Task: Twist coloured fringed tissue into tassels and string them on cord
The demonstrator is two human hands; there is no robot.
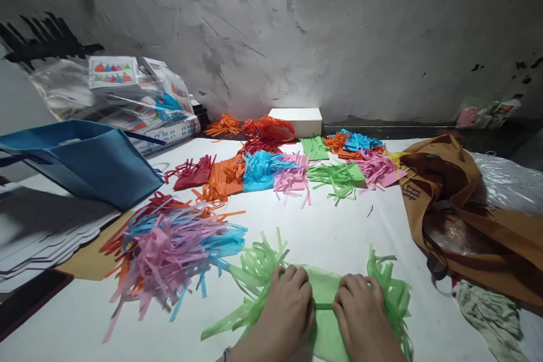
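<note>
A light green tissue-paper tassel [323,278] lies flat on the white table in front of me, its cut fringes spreading out to the left and right. My left hand [289,306] has its fingers curled onto the uncut middle of the sheet. Opposite it, my right hand [360,305] grips the same paper with bent fingers. Between the two hands runs a narrow darker green fold. Left of my left hand, a loose heap of pink, blue, orange and red tissue tassels [169,243] rests on the table.
Folded tassels in several colours, such as a blue one [263,168], line the back. A blue fabric bag [85,158] and stacked paper [46,226] stand left, with packaged goods [139,96] behind. At right are a brown bag [441,181], a crumpled cloth [487,317] and clear plastic [509,181].
</note>
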